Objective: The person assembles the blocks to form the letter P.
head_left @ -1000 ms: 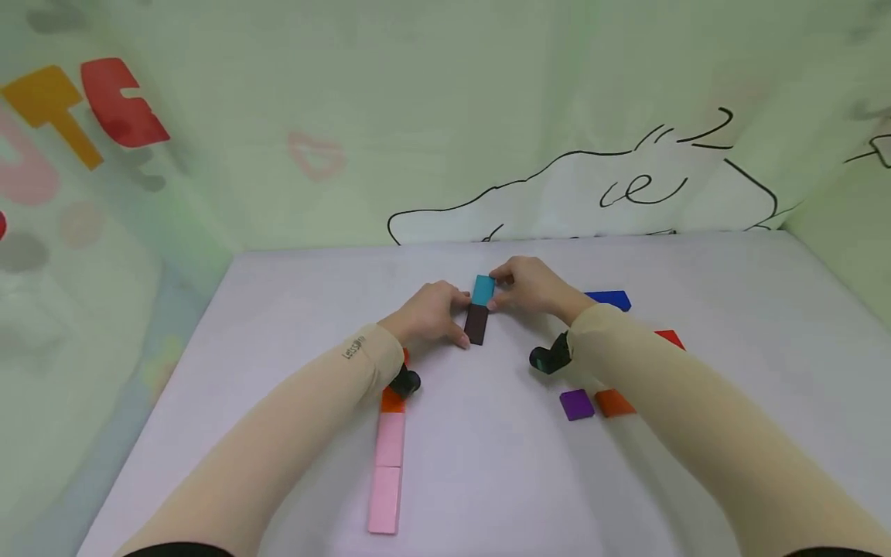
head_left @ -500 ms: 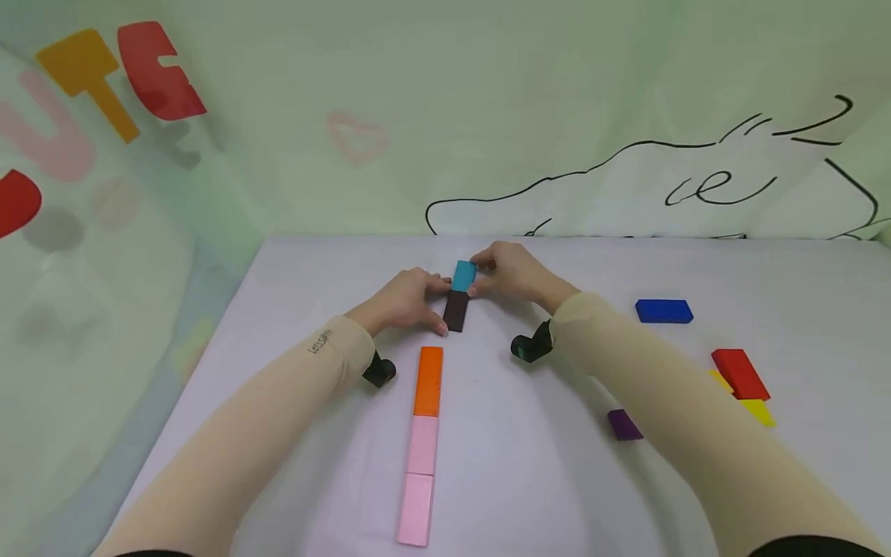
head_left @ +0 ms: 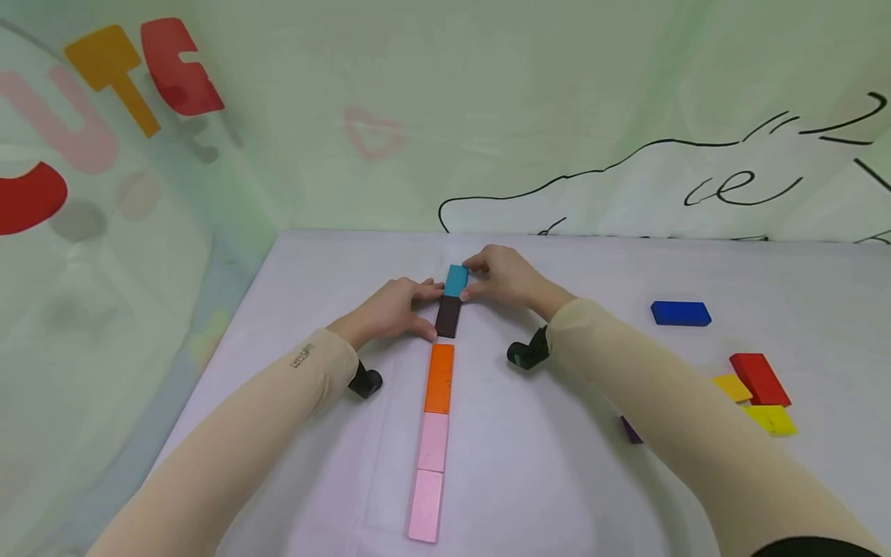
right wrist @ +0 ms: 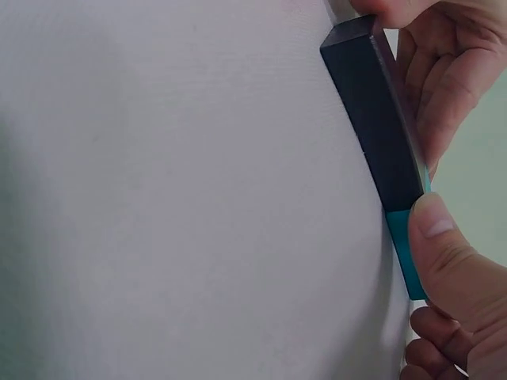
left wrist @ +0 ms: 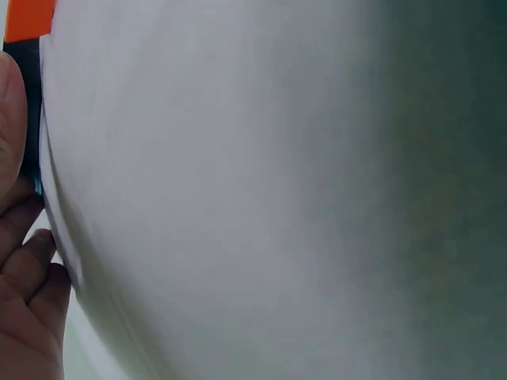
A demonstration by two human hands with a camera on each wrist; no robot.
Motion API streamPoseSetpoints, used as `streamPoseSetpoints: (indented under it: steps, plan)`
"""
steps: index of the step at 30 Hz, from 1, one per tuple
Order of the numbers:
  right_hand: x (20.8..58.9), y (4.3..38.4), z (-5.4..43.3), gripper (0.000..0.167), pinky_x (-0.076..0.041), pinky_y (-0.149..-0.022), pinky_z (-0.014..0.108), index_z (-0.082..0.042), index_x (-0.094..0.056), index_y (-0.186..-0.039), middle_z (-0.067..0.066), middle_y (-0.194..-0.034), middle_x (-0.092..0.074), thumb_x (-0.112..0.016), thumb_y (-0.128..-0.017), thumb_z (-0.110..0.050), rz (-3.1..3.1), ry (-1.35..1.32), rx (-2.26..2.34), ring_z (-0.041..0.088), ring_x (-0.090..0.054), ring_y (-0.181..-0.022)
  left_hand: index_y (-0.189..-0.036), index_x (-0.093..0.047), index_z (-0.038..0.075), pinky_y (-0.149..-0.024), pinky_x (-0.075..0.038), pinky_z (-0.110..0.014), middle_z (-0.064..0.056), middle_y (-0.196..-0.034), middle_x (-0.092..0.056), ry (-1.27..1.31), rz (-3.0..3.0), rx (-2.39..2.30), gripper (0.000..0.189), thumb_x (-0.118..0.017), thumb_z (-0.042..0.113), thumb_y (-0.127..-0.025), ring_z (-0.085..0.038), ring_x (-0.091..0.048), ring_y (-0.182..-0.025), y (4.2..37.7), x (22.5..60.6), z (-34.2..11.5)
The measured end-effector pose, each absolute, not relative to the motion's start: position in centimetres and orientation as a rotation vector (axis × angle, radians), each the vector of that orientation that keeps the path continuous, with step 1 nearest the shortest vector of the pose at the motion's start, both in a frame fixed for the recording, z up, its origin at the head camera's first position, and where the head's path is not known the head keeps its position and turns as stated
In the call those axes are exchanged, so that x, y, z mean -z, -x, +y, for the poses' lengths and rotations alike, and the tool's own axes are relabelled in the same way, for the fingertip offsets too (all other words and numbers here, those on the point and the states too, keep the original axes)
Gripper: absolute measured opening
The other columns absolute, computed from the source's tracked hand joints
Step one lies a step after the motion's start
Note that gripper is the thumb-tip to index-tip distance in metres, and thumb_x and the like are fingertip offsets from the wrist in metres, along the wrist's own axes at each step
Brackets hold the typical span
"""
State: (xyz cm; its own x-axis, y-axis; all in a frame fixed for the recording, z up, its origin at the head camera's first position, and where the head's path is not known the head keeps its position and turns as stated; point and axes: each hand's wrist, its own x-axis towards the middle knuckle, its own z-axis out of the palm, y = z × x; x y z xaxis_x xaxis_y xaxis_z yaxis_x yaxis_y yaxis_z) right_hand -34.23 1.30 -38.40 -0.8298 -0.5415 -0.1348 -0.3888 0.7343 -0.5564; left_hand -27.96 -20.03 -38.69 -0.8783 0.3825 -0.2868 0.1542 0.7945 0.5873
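A dark brown block (head_left: 448, 317) and a teal block (head_left: 455, 280) lie end to end on the white table, slightly slanted. My left hand (head_left: 392, 305) holds the brown block, its thumb by the near left corner and its fingers along the left side. With thumb and forefinger, my right hand (head_left: 508, 277) pinches the teal block; in the right wrist view the thumb (right wrist: 436, 222) presses its side. Just short of the brown block's near end begins a column: an orange block (head_left: 439, 379), then two pink blocks (head_left: 434, 442) running toward me. The left wrist view shows only part of the dark block (left wrist: 33, 103).
To the right lie a blue block (head_left: 681, 313), a red block (head_left: 760, 379) and yellow pieces (head_left: 769, 420). My right sleeve partly covers a purple block (head_left: 630, 430). A printed cloth wall (head_left: 557, 93) rises behind the table (head_left: 543, 480).
Both hands have shifted the brown and teal blocks left and nearer, almost in line with the orange block. The head view has swung to the right, uncovering the yellow pieces.
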Motion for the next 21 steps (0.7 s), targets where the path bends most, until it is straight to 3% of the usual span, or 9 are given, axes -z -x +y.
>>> streamPoseSetpoints:
  steps: [21]
  plan:
    - [38.64,33.33,1.14,0.062,-0.046,-0.111,0.048,0.000,-0.061,-0.140,0.022,-0.135,-0.063,-0.082,-0.088,-0.026,2.646,0.769,0.765,0.034,-0.057,-0.123,-0.145,-0.056,0.009,-0.129,-0.023,-0.045,-0.002,-0.157,-0.048,-0.411,2.592,-0.866,0.067,-0.083,0.015,-0.084,-0.024,-0.032,-0.155,26.99,38.81,-20.61]
